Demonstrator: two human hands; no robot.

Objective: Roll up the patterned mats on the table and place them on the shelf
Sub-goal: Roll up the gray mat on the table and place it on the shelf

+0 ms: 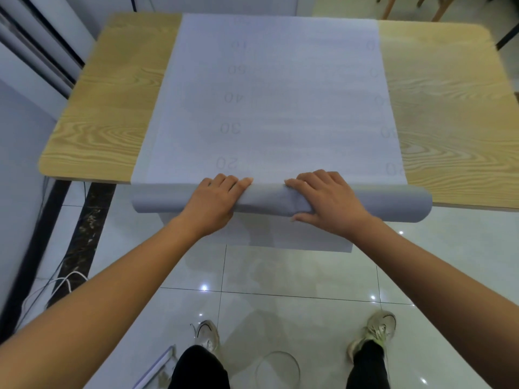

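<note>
Near the table edge, left hand and right hand curl round the mat where its roll starts, likely keeping it tight.

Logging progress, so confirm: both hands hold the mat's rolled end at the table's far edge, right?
No: the head view shows the left hand and right hand holding the rolled end of the mat at the near edge of the table.

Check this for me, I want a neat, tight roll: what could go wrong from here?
1. Both the left hand and right hand grip the roll near its middle; the unheld ends look looser, so it may wind unevenly.
2. The roll sits at the near edge of the table, partly overhanging, so it might slip toward the floor.
</note>
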